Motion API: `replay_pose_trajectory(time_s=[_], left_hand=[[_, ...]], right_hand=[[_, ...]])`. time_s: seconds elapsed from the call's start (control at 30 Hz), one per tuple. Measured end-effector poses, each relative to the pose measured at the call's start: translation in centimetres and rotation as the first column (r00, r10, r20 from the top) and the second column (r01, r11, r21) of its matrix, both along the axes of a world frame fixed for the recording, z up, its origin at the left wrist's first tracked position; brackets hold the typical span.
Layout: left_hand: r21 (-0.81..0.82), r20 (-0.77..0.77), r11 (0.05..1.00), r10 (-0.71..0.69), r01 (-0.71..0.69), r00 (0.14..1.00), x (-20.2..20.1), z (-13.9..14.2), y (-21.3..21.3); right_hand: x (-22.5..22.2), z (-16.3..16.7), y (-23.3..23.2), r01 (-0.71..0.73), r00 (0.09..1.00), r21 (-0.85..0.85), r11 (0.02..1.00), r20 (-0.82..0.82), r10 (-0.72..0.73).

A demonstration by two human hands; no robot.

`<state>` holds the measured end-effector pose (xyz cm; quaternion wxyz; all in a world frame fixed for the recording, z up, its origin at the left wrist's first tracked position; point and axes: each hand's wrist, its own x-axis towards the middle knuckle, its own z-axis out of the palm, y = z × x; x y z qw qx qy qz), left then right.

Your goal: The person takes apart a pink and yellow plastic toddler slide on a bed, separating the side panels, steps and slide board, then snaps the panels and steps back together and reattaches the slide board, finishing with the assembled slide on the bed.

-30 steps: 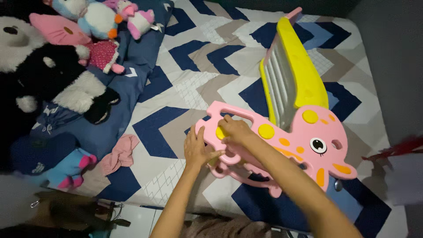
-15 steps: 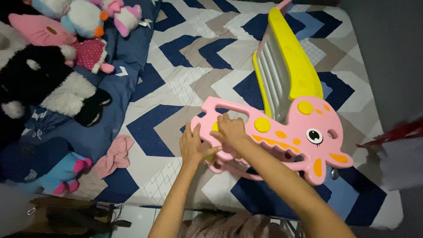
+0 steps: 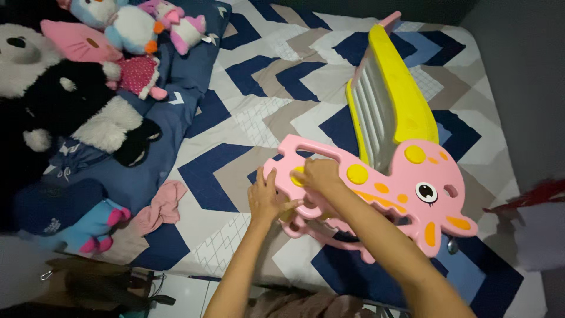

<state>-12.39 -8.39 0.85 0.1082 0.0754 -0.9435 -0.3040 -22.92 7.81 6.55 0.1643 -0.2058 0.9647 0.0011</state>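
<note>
— Both hands sit on the pink giraffe-shaped panel (image 3: 376,194), at its narrow end, the end away from the painted eye (image 3: 426,192). Which one is nearer the middle of it?

— The right hand (image 3: 318,176). It lies on top of the panel, just beside the yellow spot (image 3: 357,174), fingers bent and pressing on the pink face. I cannot tell whether they hook into a cut-out or only rest flat there.

— And the left hand (image 3: 266,200)?

— At the very edge of the panel, on the side farthest from the eye. Its fingers are spread, with one or two tips reaching under the right hand toward the panel's lower rim. It touches the plastic but is not clamped round it.

— How does the panel lie?

— Flat on the chevron bedspread (image 3: 247,118), long axis running from the hands out toward the eye end, slanting away to the person's right. A second pink piece (image 3: 347,241) peeks from under it on the near side.

— The yellow slide (image 3: 391,100)?

— It rises from behind the panel, beyond the yellow spot, tilted on its edge, its long axis pointing away from the person.

— Anything on the other side?

— Plush toys, well apart from the panel past the left hand: a panda (image 3: 53,106), a pink cat (image 3: 76,41), and a blue pillow (image 3: 176,100) under them. A pink cloth (image 3: 160,206) lies between them and the panel.
</note>
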Motion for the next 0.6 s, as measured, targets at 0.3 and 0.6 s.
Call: replay_pose_trajectory(time_s=[0.3, 0.6], left_hand=[[-0.034, -0.002, 0.999, 0.009, -0.01, 1.0, 0.2, 1.0, 0.0], [0.059, 0.138, 0.998, 0.015, -0.023, 0.99, 0.5, 2.6, -0.2]], right_hand=[[-0.3, 0.5, 0.6, -0.175, 0.984, -0.192, 0.966, 0.011, 0.18], [-0.4, -0.6, 1.0, -0.444, 0.868, -0.034, 0.895, -0.263, 0.421]])
